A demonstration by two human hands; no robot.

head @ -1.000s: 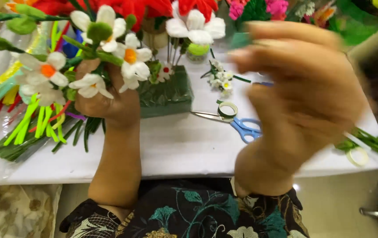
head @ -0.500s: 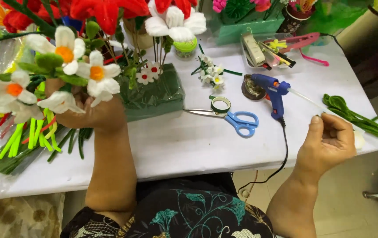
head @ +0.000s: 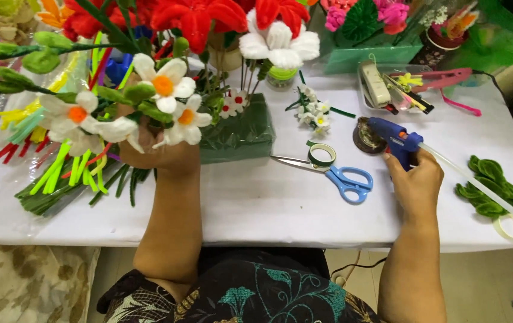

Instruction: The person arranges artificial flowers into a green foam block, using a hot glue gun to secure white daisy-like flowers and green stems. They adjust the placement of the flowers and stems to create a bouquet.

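Gripping the blue glue gun [head: 395, 141] by its handle on the white table [head: 256, 203], our right hand [head: 416, 182] closes round it — rigid, light; our left hand [head: 157, 152] clasps soft, crushable white pipe-cleaner flowers [head: 131, 110] by their stems.

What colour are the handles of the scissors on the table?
Light blue, seen in the head view: scissors.

Home craft table [head: 256, 203]: pipe-cleaner flowers [head: 166, 90], glue gun [head: 394, 140], scissors [head: 334, 173]

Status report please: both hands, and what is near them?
Left hand holds flowers. Right hand grips glue gun. Scissors lie between.
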